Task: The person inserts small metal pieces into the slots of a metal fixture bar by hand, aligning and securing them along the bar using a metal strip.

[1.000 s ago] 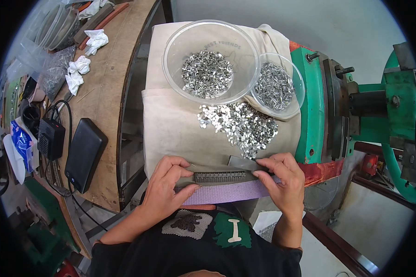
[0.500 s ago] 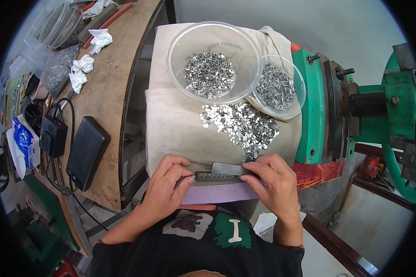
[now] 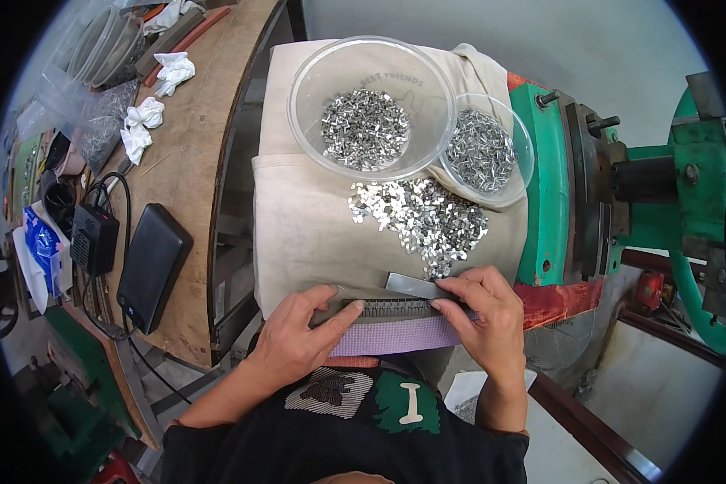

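A dark slotted metal strip (image 3: pixel 399 308) lies along the near edge of the cloth, small metal pieces standing in its row. My left hand (image 3: pixel 306 329) is at its left end, the thumb touching the strip and the index finger spread away from it. In my right hand (image 3: pixel 486 316) a flat grey metal bar (image 3: pixel 411 285) is pinched by the fingers, angled just beyond the strip. The right thumb rests at the strip's right end. Loose shiny metal bits (image 3: pixel 427 219) form a pile on the beige cloth (image 3: pixel 298 242) beyond both hands.
A large clear tub (image 3: pixel 294 113) and a smaller clear tub (image 3: pixel 531 153) hold metal pieces. A green machine (image 3: pixel 538 194) stands right. On the left wooden table (image 3: pixel 185 153) lie a black power bank (image 3: pixel 155 266), cables and tissues. A purple woven band (image 3: pixel 391 336) runs nearest me.
The metal bar has shifted right and tilted, leaving more of the slotted strip in view. My left thumb has moved right onto the strip.
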Tool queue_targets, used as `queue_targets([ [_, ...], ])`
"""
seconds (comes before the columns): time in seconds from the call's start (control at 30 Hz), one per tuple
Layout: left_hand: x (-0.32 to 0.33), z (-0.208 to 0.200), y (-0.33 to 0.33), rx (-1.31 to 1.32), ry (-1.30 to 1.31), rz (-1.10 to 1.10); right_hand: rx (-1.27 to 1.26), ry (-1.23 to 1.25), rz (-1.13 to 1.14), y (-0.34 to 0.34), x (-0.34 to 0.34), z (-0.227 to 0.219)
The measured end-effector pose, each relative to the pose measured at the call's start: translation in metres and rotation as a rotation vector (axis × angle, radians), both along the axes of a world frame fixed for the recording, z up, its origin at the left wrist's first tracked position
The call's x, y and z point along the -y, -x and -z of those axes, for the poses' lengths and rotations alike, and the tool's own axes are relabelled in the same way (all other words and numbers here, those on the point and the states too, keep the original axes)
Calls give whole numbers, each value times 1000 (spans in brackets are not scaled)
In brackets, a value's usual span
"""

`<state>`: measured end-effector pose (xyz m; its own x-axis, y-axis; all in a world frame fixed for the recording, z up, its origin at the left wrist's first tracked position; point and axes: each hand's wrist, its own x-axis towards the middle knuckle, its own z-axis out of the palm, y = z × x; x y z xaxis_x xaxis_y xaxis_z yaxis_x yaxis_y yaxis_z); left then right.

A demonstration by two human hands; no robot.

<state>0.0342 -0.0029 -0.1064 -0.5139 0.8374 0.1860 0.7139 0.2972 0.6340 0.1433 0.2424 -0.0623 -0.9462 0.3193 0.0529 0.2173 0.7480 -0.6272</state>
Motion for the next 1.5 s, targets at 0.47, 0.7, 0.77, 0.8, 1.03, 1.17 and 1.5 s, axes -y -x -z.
queue_targets([
  [0.47, 3, 3, 0, 80, -88, -29, -6, 13, -11, -2, 1, 2],
  [0.7, 4, 3, 0, 17, -70, 4, -9, 14, -23, 0, 2, 1],
  [0.77, 3, 0, 0, -6, -21, 21, -3, 16, -28, 0, 3, 0],
  [0.8, 2, -1, 0, -29, 29, 39, 14, 37, -26, 0, 4, -1],
  [1.03, 2, 1, 0, 1, -49, 23, 18, 55, -49, 1, 6, -3],
  [1.17, 7, 3, -4, 223, -129, -95, -13, 20, -87, 5, 9, -4],
  [1.5, -3, -9, 4, 356, -88, -222, 20, 82, -252, 18, 18, -4],
])
